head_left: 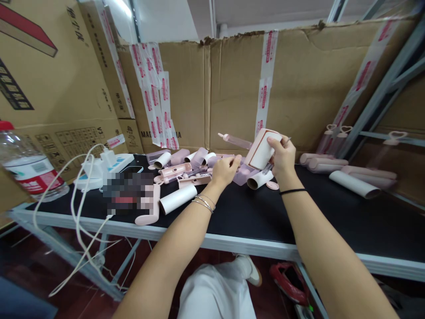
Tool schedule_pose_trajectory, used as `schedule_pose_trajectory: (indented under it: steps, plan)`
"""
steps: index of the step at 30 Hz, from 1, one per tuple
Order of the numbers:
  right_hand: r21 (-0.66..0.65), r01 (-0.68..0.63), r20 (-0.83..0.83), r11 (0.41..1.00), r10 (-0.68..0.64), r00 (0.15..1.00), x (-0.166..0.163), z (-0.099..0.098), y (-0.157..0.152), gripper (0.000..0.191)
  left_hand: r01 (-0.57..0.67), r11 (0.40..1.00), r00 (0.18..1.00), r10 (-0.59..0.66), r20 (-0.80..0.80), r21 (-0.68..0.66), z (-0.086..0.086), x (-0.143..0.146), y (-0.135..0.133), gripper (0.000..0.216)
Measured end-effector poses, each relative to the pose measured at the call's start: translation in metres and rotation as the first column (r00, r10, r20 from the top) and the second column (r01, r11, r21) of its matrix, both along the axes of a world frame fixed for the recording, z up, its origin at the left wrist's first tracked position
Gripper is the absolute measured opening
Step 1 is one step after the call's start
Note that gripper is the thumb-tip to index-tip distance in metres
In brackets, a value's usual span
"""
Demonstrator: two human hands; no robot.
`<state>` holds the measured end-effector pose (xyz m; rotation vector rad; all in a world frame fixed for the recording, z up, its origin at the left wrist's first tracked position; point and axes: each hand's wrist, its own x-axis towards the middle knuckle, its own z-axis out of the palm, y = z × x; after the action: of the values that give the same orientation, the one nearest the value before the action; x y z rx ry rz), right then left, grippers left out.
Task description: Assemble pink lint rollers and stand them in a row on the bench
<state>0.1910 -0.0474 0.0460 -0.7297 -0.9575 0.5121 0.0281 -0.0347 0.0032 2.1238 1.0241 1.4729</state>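
Head view: the right hand (283, 155) grips a white, brown-edged, box-like piece (261, 151) above the far middle of the black tabletop (252, 217), thumb on its face; the left hand (226, 170) is just left, fingers bunched narrow, whether holding anything I cannot tell. The step seems to be handling this piece beside the scattered pale pink plastic parts (175, 169); the next move calls for a steady right grip

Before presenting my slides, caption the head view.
Right hand holds a white, brown-edged rectangular object above a black tabletop.
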Motion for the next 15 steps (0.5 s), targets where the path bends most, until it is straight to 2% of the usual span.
schedule_pose_trajectory:
  steps: [3,5,7,8,10,13,15]
  plan:
    - [-0.004,-0.042,0.030,0.999,0.043,0.999,0.001,-0.001,-0.001,0.028,-0.119,0.967,0.991,0.129,-0.027,0.226,0.011,-0.005,-0.012,0.047]
    - [-0.047,-0.114,0.085,0.992,0.118,0.989,0.000,-0.003,-0.002,0.027,-0.160,0.910,0.986,0.164,0.021,0.382,0.017,-0.005,-0.018,0.040]
    - [-0.107,-0.207,0.152,0.973,0.221,0.963,-0.002,-0.005,-0.004,0.031,-0.203,0.866,0.979,0.180,0.095,0.457,0.021,-0.005,-0.019,0.034]
    - [-0.143,-0.259,0.182,0.955,0.283,0.942,-0.004,-0.006,-0.005,0.035,-0.217,0.864,0.976,0.178,0.128,0.454,0.022,-0.004,-0.018,0.034]
    - [-0.226,-0.361,0.234,0.905,0.410,0.881,-0.008,-0.008,-0.007,0.046,-0.196,0.897,0.978,0.149,0.148,0.395,0.021,-0.003,-0.014,0.039]
    - [-0.335,-0.459,0.284,0.823,0.553,0.784,-0.015,-0.011,-0.009,0.055,-0.071,0.956,0.997,0.057,0.056,0.284,0.018,-0.003,-0.008,0.040]
    - [-0.373,-0.478,0.300,0.795,0.591,0.749,-0.018,-0.012,-0.009,0.056,-0.025,0.973,1.000,0.024,0.007,0.228,0.017,-0.003,-0.007,0.038]
